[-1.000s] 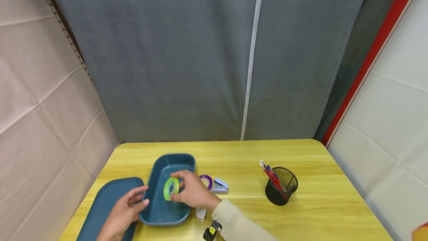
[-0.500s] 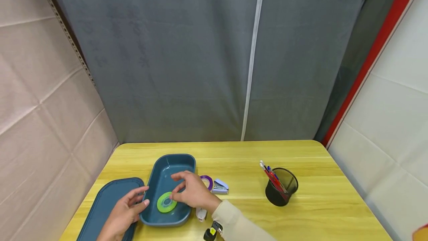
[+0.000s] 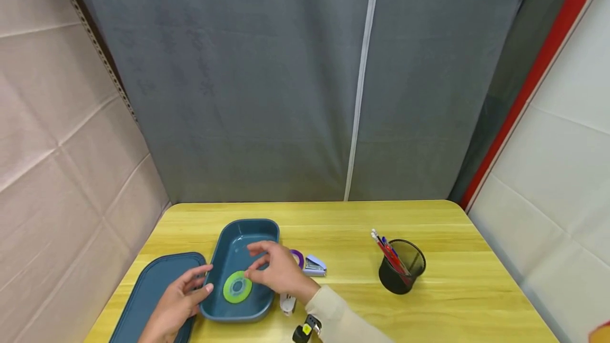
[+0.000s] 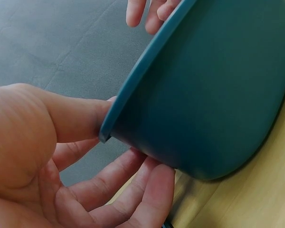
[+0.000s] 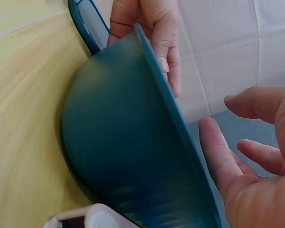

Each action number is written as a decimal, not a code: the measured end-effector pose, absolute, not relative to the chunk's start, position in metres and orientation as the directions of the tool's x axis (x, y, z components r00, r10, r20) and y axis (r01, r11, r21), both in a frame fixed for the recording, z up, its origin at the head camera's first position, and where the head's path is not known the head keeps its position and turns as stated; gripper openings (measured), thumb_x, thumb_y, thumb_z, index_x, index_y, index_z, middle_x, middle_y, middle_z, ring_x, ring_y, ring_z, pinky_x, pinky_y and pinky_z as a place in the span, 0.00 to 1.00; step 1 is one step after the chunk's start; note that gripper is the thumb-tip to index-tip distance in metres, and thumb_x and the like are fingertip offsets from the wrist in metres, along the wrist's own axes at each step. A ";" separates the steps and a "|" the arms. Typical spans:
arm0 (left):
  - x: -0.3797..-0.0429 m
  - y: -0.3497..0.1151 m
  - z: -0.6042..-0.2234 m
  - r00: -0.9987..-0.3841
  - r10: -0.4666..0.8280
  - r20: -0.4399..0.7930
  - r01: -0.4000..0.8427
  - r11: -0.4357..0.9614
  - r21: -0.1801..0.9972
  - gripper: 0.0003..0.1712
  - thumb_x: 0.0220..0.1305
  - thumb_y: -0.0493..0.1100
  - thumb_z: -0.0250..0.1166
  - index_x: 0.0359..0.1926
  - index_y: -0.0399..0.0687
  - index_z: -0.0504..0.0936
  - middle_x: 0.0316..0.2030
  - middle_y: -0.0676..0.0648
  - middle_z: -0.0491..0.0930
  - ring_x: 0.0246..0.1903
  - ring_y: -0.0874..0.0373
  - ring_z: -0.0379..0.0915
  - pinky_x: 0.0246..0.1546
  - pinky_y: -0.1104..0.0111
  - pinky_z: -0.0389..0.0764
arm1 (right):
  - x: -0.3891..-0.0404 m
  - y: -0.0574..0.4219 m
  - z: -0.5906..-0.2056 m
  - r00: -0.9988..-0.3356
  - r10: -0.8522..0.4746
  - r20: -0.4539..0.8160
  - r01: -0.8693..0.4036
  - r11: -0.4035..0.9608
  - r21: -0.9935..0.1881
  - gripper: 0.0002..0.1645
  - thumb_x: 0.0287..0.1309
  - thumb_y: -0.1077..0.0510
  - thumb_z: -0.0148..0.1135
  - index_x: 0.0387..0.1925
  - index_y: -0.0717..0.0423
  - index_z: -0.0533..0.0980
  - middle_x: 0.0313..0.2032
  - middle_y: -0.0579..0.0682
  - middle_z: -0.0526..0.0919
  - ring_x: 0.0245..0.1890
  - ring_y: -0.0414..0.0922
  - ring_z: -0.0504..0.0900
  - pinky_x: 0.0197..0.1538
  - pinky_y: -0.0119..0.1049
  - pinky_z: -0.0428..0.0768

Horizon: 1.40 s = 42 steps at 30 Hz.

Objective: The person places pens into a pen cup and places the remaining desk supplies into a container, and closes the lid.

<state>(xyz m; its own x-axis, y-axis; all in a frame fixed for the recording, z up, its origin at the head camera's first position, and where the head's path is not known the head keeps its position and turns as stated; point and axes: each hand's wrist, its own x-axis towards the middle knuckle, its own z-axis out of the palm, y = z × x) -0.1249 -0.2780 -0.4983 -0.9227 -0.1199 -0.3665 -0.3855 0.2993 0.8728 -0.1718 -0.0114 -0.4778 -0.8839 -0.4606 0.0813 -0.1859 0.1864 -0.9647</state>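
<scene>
Two bare hands are at a blue box (image 3: 233, 312) — the right hand (image 3: 278, 269) over its right side, fingers loosely bent, gripping nothing, the thumb tip at a green tape roll (image 3: 230, 288), though whether it touches I cannot tell. That roll lies flat on the box's floor toward the near end, where the walls should stop it rolling off. The left hand (image 3: 173, 306) holds the box's left rim, fingers against the outer wall, seemingly to steady it. Just beside the right wall are a purple tape roll (image 3: 300, 259), a stapler (image 3: 314, 265) and a small white thing (image 3: 287, 305), probably for easy reach. A lid (image 3: 147, 300) lies by the table's (image 3: 457, 300) left edge — off, leaving the box uncovered. Toward the right edge, a mesh cup (image 3: 395, 281) props up leaning pens (image 3: 388, 253).
</scene>
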 end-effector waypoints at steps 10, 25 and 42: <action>-0.125 -0.279 -0.497 -0.919 -0.104 -0.381 -0.395 0.293 0.871 0.38 0.71 0.49 0.72 0.77 0.52 0.70 0.73 0.30 0.68 0.66 0.38 0.74 0.44 0.56 0.87 | -0.174 0.008 -0.473 -0.895 -0.429 0.120 -0.208 0.165 -0.964 0.33 0.58 0.55 0.79 0.65 0.48 0.79 0.56 0.43 0.86 0.42 0.33 0.88 0.43 0.28 0.85; -0.125 -0.280 -0.496 -0.921 -0.087 -0.381 -0.389 0.279 0.878 0.39 0.71 0.50 0.72 0.78 0.53 0.69 0.75 0.29 0.66 0.71 0.32 0.69 0.46 0.54 0.88 | -0.179 0.049 -0.478 -0.927 -0.346 0.144 -0.197 0.125 -0.972 0.29 0.59 0.61 0.78 0.62 0.55 0.80 0.56 0.60 0.84 0.47 0.49 0.87 0.47 0.31 0.89; -0.125 -0.280 -0.497 -0.920 -0.086 -0.383 -0.391 0.283 0.876 0.38 0.70 0.51 0.72 0.77 0.53 0.70 0.74 0.28 0.67 0.71 0.32 0.69 0.47 0.52 0.88 | -0.182 0.092 -0.504 -0.951 -0.285 0.122 -0.185 0.204 -0.961 0.28 0.60 0.62 0.76 0.62 0.55 0.80 0.60 0.63 0.81 0.55 0.58 0.84 0.54 0.33 0.88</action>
